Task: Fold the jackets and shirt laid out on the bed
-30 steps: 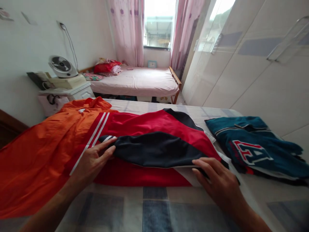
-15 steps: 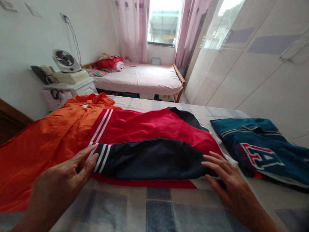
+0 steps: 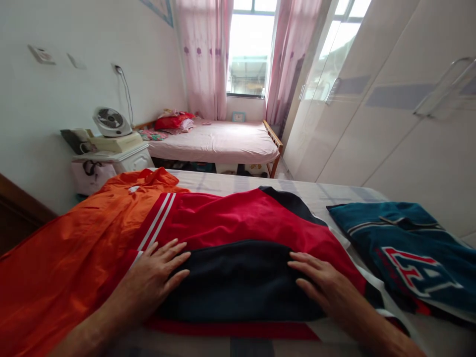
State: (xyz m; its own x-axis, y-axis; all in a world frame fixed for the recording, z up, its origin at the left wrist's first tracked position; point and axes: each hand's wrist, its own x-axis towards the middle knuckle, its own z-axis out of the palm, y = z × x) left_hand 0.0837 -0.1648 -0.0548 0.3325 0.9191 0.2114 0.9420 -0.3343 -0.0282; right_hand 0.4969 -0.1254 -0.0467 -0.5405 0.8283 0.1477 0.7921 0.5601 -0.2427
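Has an orange garment (image 3: 70, 258) at far left, spread on a checked sheet (image 3: 211, 182) and touching the striped hem of a red jacket (image 3: 230, 218) laid across the middle. Rests the left hand (image 3: 152, 272), with fingers apart, near the cuff end of the jacket's navy sleeve (image 3: 241, 282), and the right hand (image 3: 327, 282), with fingers also parted, farther right on that sleeve. Has a folded teal garment (image 3: 401, 223) with a lettered patch (image 3: 411, 267) at far right, just beside the jacket.
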